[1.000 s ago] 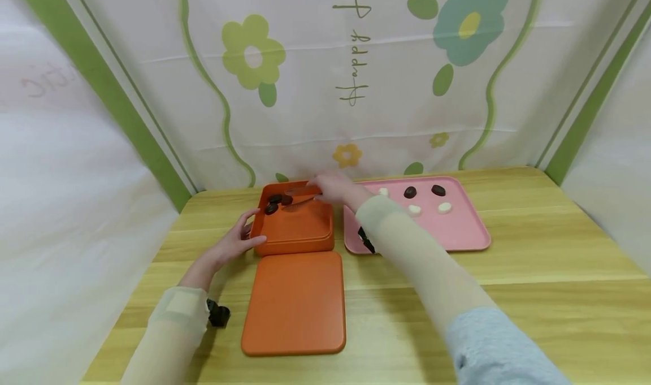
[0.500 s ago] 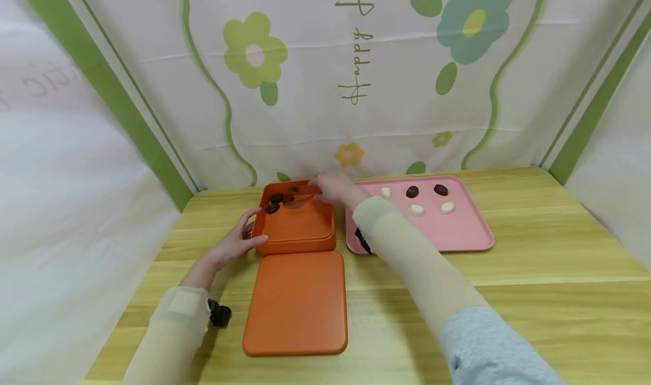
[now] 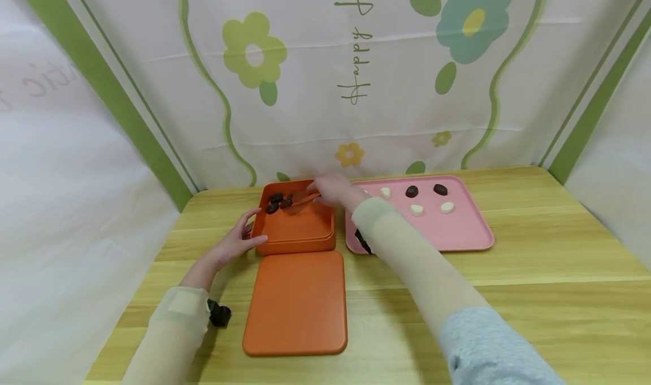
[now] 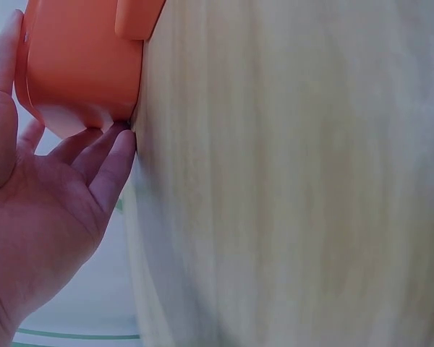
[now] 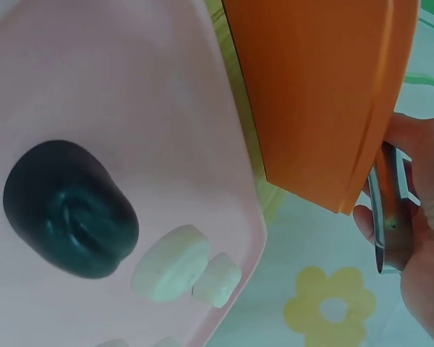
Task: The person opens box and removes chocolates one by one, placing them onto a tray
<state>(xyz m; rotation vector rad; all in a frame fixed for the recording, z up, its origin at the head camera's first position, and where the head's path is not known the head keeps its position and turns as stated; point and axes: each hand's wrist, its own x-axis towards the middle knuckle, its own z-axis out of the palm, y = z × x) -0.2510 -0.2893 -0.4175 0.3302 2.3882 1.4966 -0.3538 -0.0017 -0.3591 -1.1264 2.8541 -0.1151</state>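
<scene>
Here the right hand (image 3: 333, 191) pinches stiff tongs (image 3: 300, 202) over small, likely slippery pieces (image 3: 273, 207); left hand (image 3: 239, 241), fingers relaxed, steadies the light box (image 3: 297, 229).

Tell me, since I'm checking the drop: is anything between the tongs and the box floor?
Nothing visible. The right hand holds the tongs inside the open box, beside dark pieces; the lid lies in front.

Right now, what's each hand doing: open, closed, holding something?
Left hand: open, fingers resting against the orange box.
Right hand: gripping tongs over the box.
</scene>
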